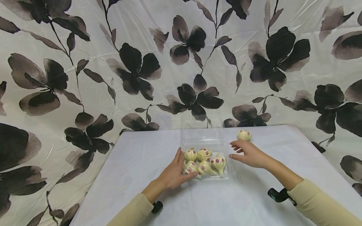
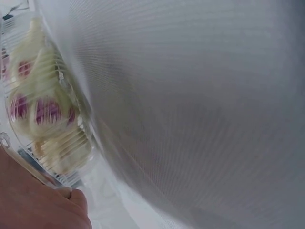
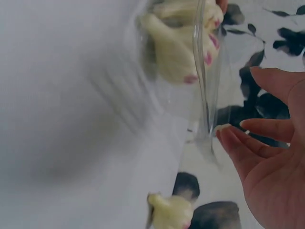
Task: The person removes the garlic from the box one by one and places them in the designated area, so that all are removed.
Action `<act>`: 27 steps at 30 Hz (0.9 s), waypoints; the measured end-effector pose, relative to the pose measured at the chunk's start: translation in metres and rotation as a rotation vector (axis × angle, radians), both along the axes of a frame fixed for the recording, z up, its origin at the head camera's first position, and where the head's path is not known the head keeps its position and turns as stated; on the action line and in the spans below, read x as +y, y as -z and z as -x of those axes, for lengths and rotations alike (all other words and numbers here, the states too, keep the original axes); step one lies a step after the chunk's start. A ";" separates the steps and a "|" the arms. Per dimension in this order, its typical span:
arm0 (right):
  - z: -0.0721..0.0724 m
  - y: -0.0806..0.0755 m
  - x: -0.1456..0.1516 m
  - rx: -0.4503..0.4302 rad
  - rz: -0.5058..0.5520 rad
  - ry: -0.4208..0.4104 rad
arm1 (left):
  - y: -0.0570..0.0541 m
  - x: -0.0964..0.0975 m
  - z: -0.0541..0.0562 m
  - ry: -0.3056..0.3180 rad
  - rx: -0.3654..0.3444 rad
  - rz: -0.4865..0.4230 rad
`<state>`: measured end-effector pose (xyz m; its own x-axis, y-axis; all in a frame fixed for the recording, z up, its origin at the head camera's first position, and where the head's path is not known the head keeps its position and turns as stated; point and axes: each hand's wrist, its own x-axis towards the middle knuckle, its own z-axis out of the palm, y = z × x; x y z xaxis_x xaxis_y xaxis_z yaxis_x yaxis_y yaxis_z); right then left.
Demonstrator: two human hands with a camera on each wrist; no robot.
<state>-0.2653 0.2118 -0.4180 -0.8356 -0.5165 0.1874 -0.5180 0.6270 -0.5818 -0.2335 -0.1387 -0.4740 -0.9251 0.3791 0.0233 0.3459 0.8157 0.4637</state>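
Observation:
A clear plastic clamshell box holds several garlic bulbs, cream with purple patches. My left hand rests against the box's near left corner, fingers extended along its left side and thumb over the front edge. In the left wrist view, part of that hand shows beside the ribbed box wall. My right hand, fingers loosely bent and holding nothing, hovers just right of the box. Behind it, a single garlic bulb lies on the table; the right wrist view also catches this loose bulb.
The box's transparent lid stands raised at the back, hinged to the base. A white cloth covers the table. Beyond its far edge hangs a floral curtain.

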 end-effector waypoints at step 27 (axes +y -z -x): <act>-0.001 0.023 -0.061 0.030 -0.200 -0.104 | 0.002 -0.001 0.000 0.004 0.003 -0.030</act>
<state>-0.2644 0.1509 -0.4413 -0.7716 -0.6287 0.0966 -0.6009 0.6707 -0.4349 -0.2335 -0.1395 -0.4762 -0.9235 0.3819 0.0374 0.3506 0.8002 0.4867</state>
